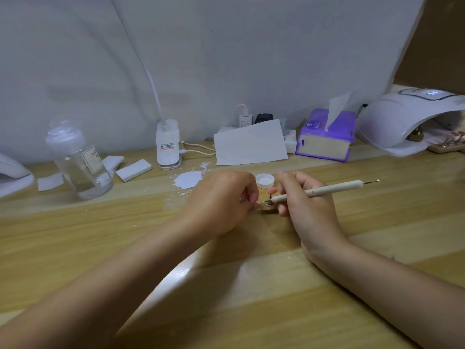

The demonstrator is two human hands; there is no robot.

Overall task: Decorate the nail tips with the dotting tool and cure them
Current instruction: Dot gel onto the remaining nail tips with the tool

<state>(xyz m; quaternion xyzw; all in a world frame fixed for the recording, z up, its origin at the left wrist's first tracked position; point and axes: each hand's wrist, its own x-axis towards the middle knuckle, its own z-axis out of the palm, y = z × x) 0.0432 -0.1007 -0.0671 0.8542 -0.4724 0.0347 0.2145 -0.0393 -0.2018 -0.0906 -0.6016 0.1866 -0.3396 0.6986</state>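
Note:
My right hand (305, 201) grips a cream dotting tool (327, 189) like a pen, its far metal tip pointing right and its near tip down at a small nail tip (268, 203) on a little stand. My left hand (224, 201) has its fingers curled and pinches that stand from the left, on the wooden table (251, 285). A white curing lamp (407, 117) stands at the far right with several nail tips (453, 139) on a board under its opening. A small white pot lid (265, 180) lies just behind my hands.
A clear bottle (80, 159) stands at the left beside white foam blocks (133, 170). A patch of white paint (188, 179) marks the table. A clip lamp base (168, 144), a sheet of paper (250, 143) and a purple tissue pack (325, 136) line the back.

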